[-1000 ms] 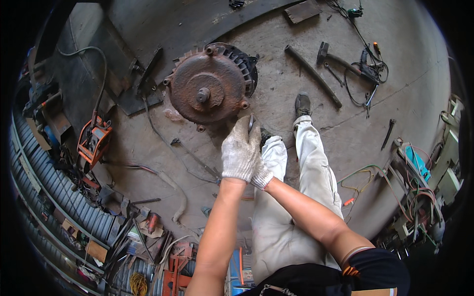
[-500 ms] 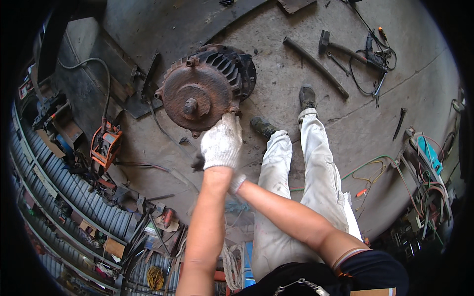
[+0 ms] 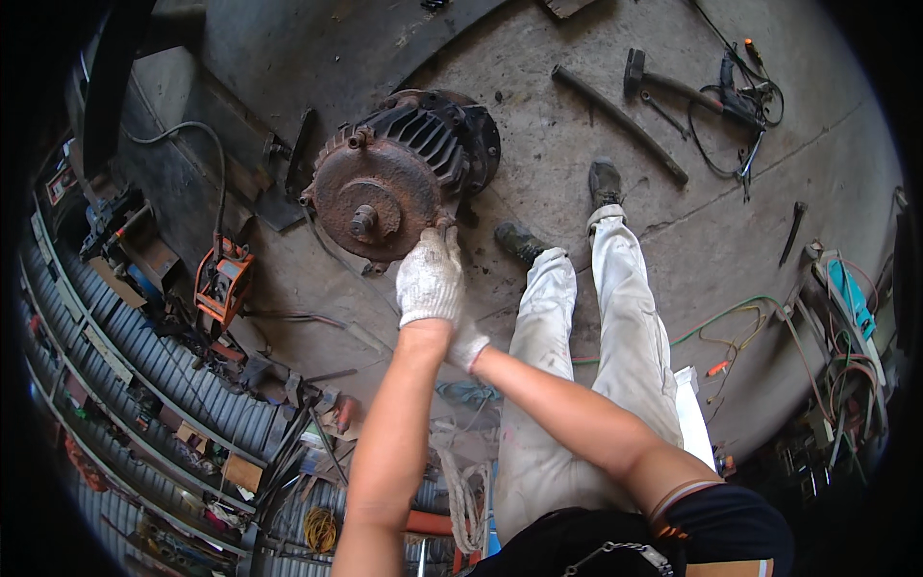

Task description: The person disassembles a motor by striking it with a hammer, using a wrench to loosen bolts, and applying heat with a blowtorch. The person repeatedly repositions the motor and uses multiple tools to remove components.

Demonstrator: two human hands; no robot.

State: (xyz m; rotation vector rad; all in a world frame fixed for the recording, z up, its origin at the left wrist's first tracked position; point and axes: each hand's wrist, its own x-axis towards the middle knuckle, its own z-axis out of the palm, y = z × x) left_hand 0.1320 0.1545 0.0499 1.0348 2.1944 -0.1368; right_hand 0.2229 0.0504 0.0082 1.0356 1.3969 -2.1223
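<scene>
A rusty electric motor (image 3: 370, 183) with cooling fins lies on the concrete floor, its round end cover and stub shaft (image 3: 363, 223) facing me. My left hand (image 3: 430, 281), in a white knit glove, reaches to the cover's lower right edge. Its fingertips are closed around a bolt (image 3: 445, 221) there. My right hand (image 3: 467, 342), also gloved, sits below and behind the left, the forearm crossing from the right. Its fingers are hidden by my left hand, so what it holds does not show.
Right of the motor lie a long bar (image 3: 620, 125), a sledgehammer (image 3: 636, 75), a wrench (image 3: 663, 113) and a corded power tool (image 3: 738, 104). An orange machine (image 3: 224, 286) with cables stands left. My boots (image 3: 606, 183) are close by. Cluttered corrugated metal (image 3: 183, 385) fills the lower left.
The view has shifted slightly. My left hand stays at the bolt. More of my right glove shows beside the left wrist, and the dark fingertips left of it are out of sight.
</scene>
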